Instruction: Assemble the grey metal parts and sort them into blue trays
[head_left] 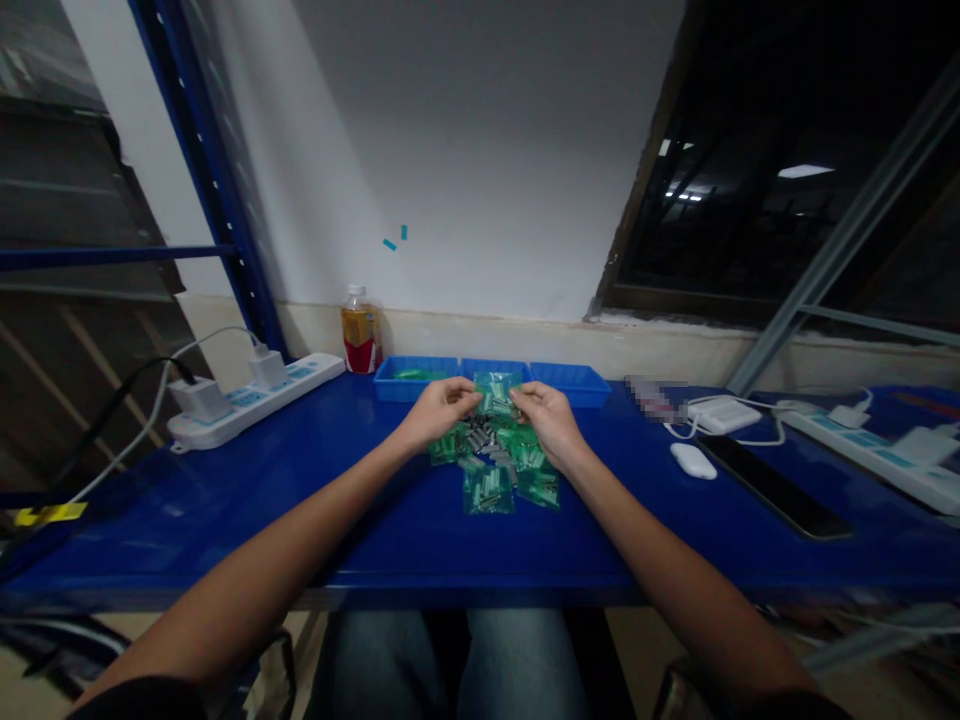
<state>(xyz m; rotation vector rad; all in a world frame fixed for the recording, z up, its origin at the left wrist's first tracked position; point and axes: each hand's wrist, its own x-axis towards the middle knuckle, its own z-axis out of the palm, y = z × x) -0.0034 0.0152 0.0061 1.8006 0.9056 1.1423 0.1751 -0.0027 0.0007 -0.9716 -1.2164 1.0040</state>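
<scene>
My left hand [441, 408] and my right hand [546, 412] are both closed on one small green plastic bag [496, 396], held between them above a pile. Under the hands lie several green bags [489, 490] holding small metal parts and a loose heap of grey metal parts [480, 434] on the blue table [300, 500]. Behind the hands stands a row of shallow blue trays [570, 380]; the left one has something green in it.
A drink bottle [361, 342] stands at the wall left of the trays. A white power strip [247, 398] with chargers lies at the left. At the right lie a white case [693, 460], a black phone [780, 490], a power bank [723, 412] and another power strip [877, 450].
</scene>
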